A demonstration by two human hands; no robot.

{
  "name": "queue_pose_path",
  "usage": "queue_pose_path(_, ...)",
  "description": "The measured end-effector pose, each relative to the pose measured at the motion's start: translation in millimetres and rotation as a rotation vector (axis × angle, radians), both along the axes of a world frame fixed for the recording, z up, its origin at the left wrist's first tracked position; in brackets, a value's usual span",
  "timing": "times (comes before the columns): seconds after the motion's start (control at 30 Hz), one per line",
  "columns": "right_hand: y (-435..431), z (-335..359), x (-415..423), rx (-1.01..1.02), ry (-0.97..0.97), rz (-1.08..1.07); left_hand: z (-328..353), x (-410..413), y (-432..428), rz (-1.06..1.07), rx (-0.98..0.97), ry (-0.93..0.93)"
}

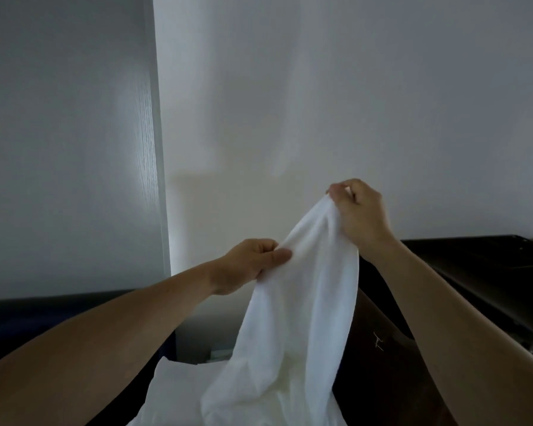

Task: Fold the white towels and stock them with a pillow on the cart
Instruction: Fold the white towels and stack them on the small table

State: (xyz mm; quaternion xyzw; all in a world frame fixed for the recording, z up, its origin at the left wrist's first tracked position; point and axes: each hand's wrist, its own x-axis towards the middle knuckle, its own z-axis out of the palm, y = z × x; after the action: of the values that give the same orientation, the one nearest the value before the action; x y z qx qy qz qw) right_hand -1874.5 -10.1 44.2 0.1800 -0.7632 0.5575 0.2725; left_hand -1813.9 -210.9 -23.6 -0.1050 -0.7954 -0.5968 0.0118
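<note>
A white towel (296,302) hangs in front of me, lifted in the air and draping down out of the bottom of the view. My right hand (359,210) pinches its top edge at the highest point. My left hand (253,262) grips the same edge lower and to the left, thumb pressed on the cloth. Below the towel lies more white fabric (173,385) at the bottom of the view, possibly a pillow or another towel; I cannot tell which. No cart is recognisable.
A plain white wall (320,103) fills the background, with a grey wood-grain panel (74,133) on the left. A dark surface (490,272) runs along the right, and dark blue furniture (43,318) sits low at the left.
</note>
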Motion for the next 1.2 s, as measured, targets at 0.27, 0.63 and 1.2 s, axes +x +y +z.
queue_pose_path(0.27, 42, -1, -23, 0.191, -0.127, -0.209, -25, -1, -57, 0.167, -0.008, -0.077)
queue_pose_path(0.63, -14, -28, 10, 0.603, -0.154, 0.231, 6, -8, -12, 0.003, 0.014, 0.094)
queue_pose_path(1.2, 95, 35, -31, -0.076, 0.036, -0.493, 9, -4, -100, 0.049, -0.193, -0.023)
